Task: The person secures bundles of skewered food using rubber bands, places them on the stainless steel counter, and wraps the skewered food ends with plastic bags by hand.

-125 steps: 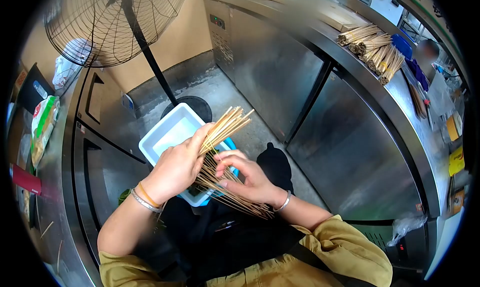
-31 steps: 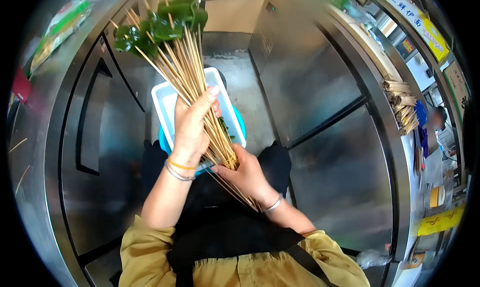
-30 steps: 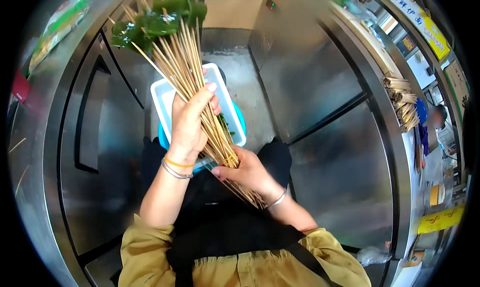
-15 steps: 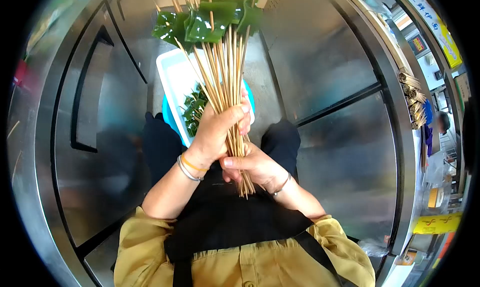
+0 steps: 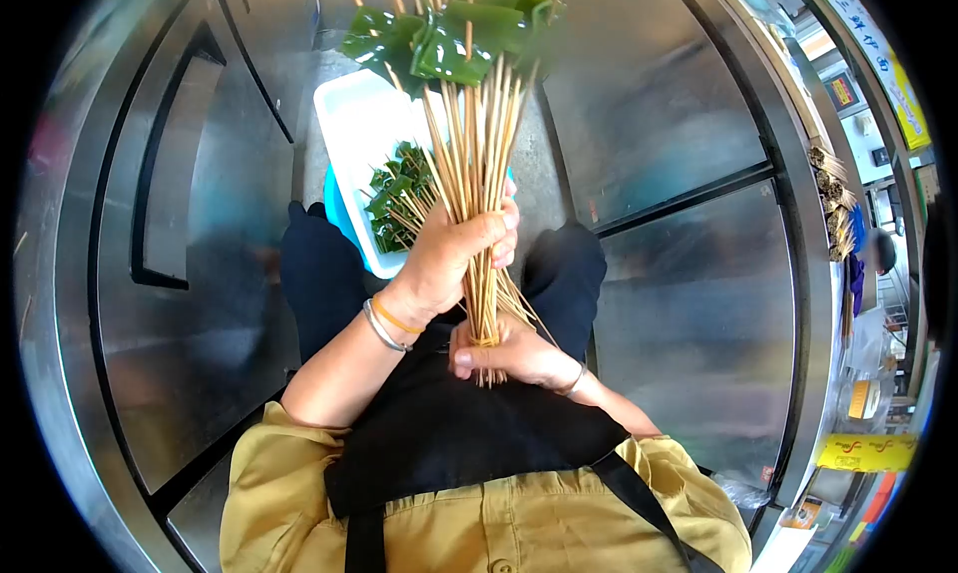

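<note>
A bundle of thin wooden skewers (image 5: 485,154) stands upright in front of me, with folded glossy green pieces (image 5: 454,39) threaded near the top. My left hand (image 5: 454,249) wraps round the middle of the bundle. Lower down, my right hand (image 5: 514,353) grips the bottom ends, where a yellow band (image 5: 483,342) goes round the sticks. Behind the bundle, a white tray (image 5: 344,124) holds more skewers with green pieces (image 5: 399,199). A blue container (image 5: 339,219) shows under the tray.
Steel cabinets flank me, one at the left (image 5: 215,323) and one at the right (image 5: 699,313). Several bundles of bare skewers (image 5: 834,204) lie on the right counter, near a yellow packet (image 5: 868,452). Part of a person (image 5: 884,252) shows at the far right.
Compared with about a second ago, the skewer bundle has swung from a slant to nearly upright and moved right with both hands. The green skewers in the tray are now more visible.
</note>
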The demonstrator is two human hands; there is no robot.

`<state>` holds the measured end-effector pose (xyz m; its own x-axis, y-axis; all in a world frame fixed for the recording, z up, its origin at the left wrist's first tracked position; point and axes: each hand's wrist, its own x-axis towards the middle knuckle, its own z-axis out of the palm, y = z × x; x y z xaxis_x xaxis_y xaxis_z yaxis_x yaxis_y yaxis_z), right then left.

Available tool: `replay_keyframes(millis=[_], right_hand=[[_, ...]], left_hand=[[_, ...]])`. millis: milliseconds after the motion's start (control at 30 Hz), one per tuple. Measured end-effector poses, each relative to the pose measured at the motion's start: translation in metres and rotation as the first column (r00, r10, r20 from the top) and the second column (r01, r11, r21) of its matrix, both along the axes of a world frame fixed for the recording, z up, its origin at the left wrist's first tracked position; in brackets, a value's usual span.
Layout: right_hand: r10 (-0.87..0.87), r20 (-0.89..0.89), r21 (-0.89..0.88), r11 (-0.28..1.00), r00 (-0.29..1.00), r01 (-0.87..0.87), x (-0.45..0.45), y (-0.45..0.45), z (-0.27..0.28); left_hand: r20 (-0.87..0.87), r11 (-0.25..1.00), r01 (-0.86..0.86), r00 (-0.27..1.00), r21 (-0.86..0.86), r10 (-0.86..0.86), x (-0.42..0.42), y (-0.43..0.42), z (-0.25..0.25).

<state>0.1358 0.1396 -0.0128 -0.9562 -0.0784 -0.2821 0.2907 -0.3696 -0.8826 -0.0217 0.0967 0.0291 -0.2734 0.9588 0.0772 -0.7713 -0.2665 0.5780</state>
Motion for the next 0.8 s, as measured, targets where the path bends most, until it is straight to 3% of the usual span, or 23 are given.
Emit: replay_keyframes(millis=[100, 200, 267, 300, 333, 400, 533, 600, 667, 733, 800], right_hand=[[-0.236, -0.02, -0.391, 0.896, 0.972, 0.209, -0.021, 0.002, 0.006], [-0.145, -0.02, -0.233, 0.963, 0.989, 0.137, -0.023, 0.008, 0.015], [0.023, -0.058, -0.146, 0.989, 0.998, -0.031, -0.018, 0.009, 0.005], [0.098, -0.018, -0.186, 0.978, 0.995, -0.099, -0.012, 0.005, -0.001], [0.073, 0.001, -0.268, 0.961, 0.997, -0.07, -0.005, -0.001, -0.01], [0.032, 0.108, -0.214, 0.977, 0.994, -0.008, 0.004, -0.004, -0.018], [-0.037, 0.067, -0.168, 0.985, 0.997, 0.048, 0.004, -0.004, -0.014], [-0.09, 0.02, -0.182, 0.979, 0.996, 0.092, 0.006, -0.006, -0.02], [-0.101, 0.055, -0.081, 0.991, 0.993, 0.106, 0.01, -0.005, -0.015], [-0.01, 0.082, 0.077, 0.997, 0.997, 0.004, 0.011, -0.001, -0.016], [-0.004, -0.097, 0.295, 0.955, 0.995, 0.032, 0.005, -0.007, 0.001]], left_hand=[[0.004, 0.998, 0.058, 0.998, -0.014, -0.058, 0.009, 0.0, 0.002], [-0.048, 0.996, 0.087, 0.995, 0.01, -0.087, 0.007, -0.003, 0.001], [-0.09, 0.997, 0.069, 0.993, -0.022, -0.071, 0.007, -0.005, -0.002], [-0.072, 0.995, 0.095, 0.993, -0.007, -0.095, 0.005, -0.005, -0.01], [-0.067, 0.997, 0.071, 0.995, -0.044, -0.074, 0.006, -0.007, -0.009], [-0.055, 0.996, 0.052, 0.997, -0.066, -0.056, 0.008, -0.008, -0.008], [-0.239, 0.998, 0.047, 0.97, -0.035, -0.054, 0.013, -0.012, -0.015], [-0.228, 0.989, 0.078, 0.968, -0.129, -0.106, 0.028, -0.021, -0.02], [-0.361, 0.968, 0.02, 0.926, -0.25, -0.113, 0.035, -0.029, -0.026], [-0.355, 0.98, -0.049, 0.935, -0.191, -0.022, 0.038, -0.032, -0.028], [-0.27, 0.99, -0.08, 0.962, -0.12, 0.045, 0.037, -0.031, -0.02]])
